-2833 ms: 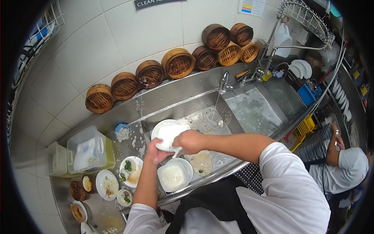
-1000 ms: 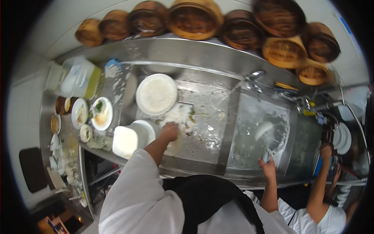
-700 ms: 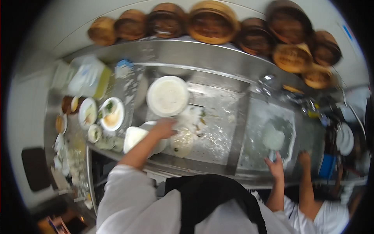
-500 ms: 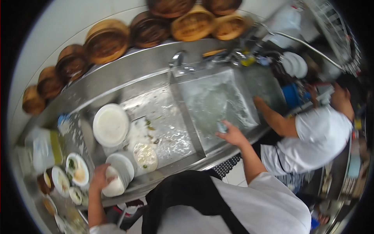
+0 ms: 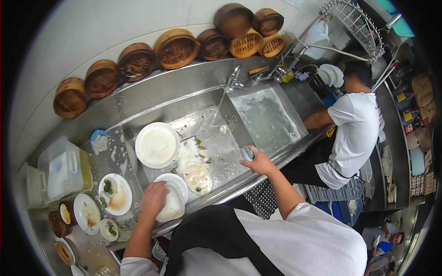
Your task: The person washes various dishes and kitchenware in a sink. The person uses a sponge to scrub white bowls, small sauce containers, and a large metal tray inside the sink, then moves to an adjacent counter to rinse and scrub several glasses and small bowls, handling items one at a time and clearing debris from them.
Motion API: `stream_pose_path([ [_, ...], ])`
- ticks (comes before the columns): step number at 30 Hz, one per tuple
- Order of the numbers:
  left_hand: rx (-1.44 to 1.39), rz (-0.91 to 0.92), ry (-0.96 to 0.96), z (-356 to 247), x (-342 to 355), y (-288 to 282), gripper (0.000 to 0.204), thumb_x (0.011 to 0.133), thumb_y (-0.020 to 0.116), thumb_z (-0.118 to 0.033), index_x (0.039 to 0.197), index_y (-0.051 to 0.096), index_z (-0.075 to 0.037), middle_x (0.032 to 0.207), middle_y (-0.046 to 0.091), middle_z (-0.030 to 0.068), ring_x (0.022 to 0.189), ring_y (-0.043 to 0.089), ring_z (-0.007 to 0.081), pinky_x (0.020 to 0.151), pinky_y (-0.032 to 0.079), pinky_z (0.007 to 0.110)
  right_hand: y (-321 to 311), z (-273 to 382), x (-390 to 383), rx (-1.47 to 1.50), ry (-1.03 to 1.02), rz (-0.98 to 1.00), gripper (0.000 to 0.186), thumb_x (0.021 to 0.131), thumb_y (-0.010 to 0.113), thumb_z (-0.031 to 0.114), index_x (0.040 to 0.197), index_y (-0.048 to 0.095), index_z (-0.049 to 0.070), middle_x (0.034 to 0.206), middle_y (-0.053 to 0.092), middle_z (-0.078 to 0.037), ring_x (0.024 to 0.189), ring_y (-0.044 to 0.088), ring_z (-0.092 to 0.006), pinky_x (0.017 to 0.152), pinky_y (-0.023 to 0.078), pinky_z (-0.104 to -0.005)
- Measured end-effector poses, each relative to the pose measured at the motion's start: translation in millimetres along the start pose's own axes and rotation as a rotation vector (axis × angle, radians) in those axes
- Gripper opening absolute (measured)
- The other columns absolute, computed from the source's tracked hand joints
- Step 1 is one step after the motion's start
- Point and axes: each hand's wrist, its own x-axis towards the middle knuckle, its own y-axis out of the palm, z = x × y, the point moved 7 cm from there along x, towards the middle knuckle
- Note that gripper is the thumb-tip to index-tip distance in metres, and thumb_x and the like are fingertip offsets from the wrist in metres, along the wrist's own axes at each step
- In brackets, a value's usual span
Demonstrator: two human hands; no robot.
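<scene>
My left hand (image 5: 154,198) grips the rim of a white bowl (image 5: 172,205) at the sink's front edge. The bowl is tilted, and a white plate (image 5: 175,182) lies partly behind it. In my right hand (image 5: 260,163) is a greenish scrubbing sponge (image 5: 247,154), held over the right side of the left basin, close to the divider. A large white plate (image 5: 157,144) sits in the left basin (image 5: 216,161). Near it, a sudsy oval dish (image 5: 198,178) lies among foam and food scraps. A thin stream of water runs from the faucet (image 5: 235,79) into this basin.
Cloudy water fills the right basin (image 5: 269,117). A co-worker (image 5: 352,133) leans over the sink beyond it. Left of me stand plates with scraps (image 5: 115,194), a small bowl (image 5: 109,229), a plastic tub (image 5: 64,168) and a crumpled cloth (image 5: 99,141). Bamboo steamers (image 5: 176,48) line the ledge.
My right hand with the sponge has come from over the right basin to the left basin. The left hand stays on the white dishes. The view has turned, and the co-worker has shifted.
</scene>
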Motion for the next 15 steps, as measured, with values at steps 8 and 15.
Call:
stream_pose_path([
  [8,-0.181,0.098,-0.082,22,-29,12,0.039,0.074,0.081,-0.015,0.11,0.067,-0.008,0.102,0.069,0.014,0.103,0.064,0.0383,0.091,0.05,0.05,48,124,6,-0.033,-0.118,0.038,0.079,0.082,0.083,0.039,0.145,0.054,0.003,0.131,0.066,-0.026,0.123,0.064,-0.0368,0.104,0.049,-0.0412],
  [15,-0.103,-0.141,0.001,76,-31,-22,0.016,0.093,0.066,-0.016,0.107,0.068,-0.011,0.102,0.064,0.0131,0.1,0.064,0.0351,0.087,0.052,0.048,107,162,44,0.32,-0.224,0.077,0.069,0.082,0.075,0.014,0.146,0.05,0.006,0.124,0.065,-0.015,0.111,0.063,-0.0264,0.099,0.049,-0.0367],
])
